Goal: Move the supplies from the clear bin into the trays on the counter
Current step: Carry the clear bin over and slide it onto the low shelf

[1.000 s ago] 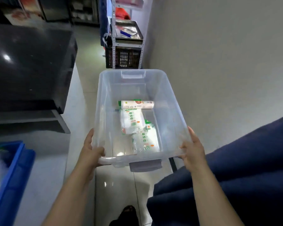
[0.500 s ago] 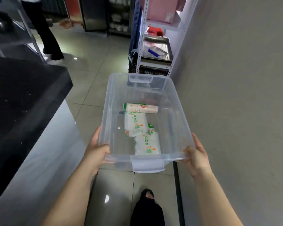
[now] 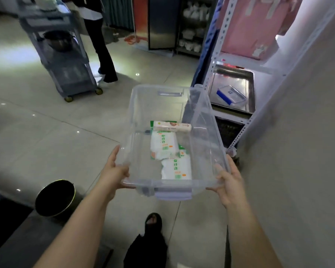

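Note:
I carry a clear plastic bin (image 3: 143, 113) in the air in front of me, above the tiled floor. My left hand (image 3: 114, 170) grips its near left rim and my right hand (image 3: 228, 180) grips its near right rim. Inside lie a white roll (image 3: 172, 126) across the far end and two white packets with green and orange print, one (image 3: 163, 145) in the middle and one (image 3: 176, 169) nearer to me. No counter trays are in view.
A grey wall runs along my right. A white metal shelf (image 3: 219, 55) ahead on the right holds a steel tray (image 3: 232, 89) with a small lidded box. A person (image 3: 101, 45) stands by a grey wheeled cart (image 3: 66, 60) at the far left. A black bucket (image 3: 55, 198) stands on the floor near my left.
The view has swung left and forward with the bin held in both hands. The black counter and blue crate have left the frame; the cart, the person and the bucket have come in.

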